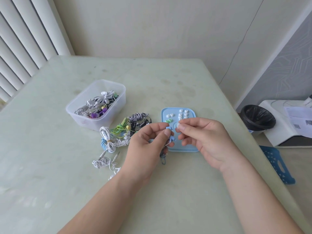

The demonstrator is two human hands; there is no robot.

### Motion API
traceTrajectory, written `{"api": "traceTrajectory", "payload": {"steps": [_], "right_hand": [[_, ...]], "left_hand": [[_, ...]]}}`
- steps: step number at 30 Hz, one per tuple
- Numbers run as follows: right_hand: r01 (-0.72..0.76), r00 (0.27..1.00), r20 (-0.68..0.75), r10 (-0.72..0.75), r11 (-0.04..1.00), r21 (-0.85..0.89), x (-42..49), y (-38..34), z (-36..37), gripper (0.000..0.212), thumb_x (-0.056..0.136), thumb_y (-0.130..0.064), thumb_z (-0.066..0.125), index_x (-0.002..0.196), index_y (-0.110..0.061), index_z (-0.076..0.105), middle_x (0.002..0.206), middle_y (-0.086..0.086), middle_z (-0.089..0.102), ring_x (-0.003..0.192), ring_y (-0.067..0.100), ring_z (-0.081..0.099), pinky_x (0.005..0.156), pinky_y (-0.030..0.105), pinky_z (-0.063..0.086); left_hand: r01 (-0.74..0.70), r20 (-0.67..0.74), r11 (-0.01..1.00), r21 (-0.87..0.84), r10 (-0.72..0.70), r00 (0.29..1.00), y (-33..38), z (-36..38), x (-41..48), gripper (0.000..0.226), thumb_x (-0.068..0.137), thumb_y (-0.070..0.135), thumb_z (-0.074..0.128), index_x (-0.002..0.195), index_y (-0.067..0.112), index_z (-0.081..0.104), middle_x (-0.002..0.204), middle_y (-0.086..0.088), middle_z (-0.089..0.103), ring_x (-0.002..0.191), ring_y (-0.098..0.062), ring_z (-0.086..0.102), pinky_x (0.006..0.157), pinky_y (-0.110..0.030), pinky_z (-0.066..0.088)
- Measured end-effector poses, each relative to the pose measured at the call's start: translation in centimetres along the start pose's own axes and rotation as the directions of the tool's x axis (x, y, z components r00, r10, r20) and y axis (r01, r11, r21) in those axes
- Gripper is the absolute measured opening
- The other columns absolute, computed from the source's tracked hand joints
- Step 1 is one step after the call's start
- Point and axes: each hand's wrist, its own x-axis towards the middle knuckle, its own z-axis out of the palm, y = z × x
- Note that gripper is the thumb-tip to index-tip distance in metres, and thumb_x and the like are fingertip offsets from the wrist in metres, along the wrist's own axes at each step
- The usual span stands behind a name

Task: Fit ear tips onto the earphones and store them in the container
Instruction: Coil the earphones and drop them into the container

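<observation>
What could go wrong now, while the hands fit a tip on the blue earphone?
1. The tip, pinched by the right hand at its fingertips only, may slip and land among the spare tips on the tray.
2. The cable hanging below the left hand, which holds the earphone, may catch the tray edge and scatter those tips.

We see a pale green table (pixel 50 157) set against a cream wall (pixel 152 22), with vertical blinds (pixel 22 39) at the left. A thin cable (pixel 239 46) runs down the wall. Right of the table we note a black-lined bin (pixel 257 118), a white unit (pixel 283 132) carrying printed sheets (pixel 298 119), and a blue stool (pixel 276 163).
</observation>
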Motion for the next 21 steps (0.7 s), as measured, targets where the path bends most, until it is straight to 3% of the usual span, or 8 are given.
{"api": "traceTrajectory", "payload": {"steps": [4, 21], "right_hand": [[-0.035, 0.997, 0.078, 0.025, 0.991, 0.130, -0.5, 0.9, 0.7, 0.021, 0.077, -0.006, 0.075, 0.097, 0.000, 0.076, 0.084, 0.017, 0.072, 0.067, 0.021, 0.065, 0.058, 0.027, 0.054], [-0.012, 0.997, 0.082, -0.002, 0.987, 0.163, -0.6, 1.8, 1.0, 0.016, 0.077, -0.005, 0.073, 0.092, -0.004, 0.079, 0.079, 0.014, 0.071, 0.063, 0.020, 0.061, 0.057, 0.028, 0.052]], "left_hand": [[-0.025, 0.002, 1.000, 0.014, 0.025, 1.000, -0.1, -0.4, 0.0, 0.012, 0.096, 0.011, 0.073, 0.107, 0.011, 0.076, 0.084, -0.010, 0.072, 0.073, -0.024, 0.060, 0.062, -0.034, 0.047], [-0.074, 0.027, 0.994, 0.079, 0.072, 0.997, 0.0, -0.4, -0.1, 0.012, 0.096, 0.013, 0.073, 0.108, 0.012, 0.075, 0.082, -0.004, 0.073, 0.069, -0.019, 0.065, 0.062, -0.032, 0.051]]}}
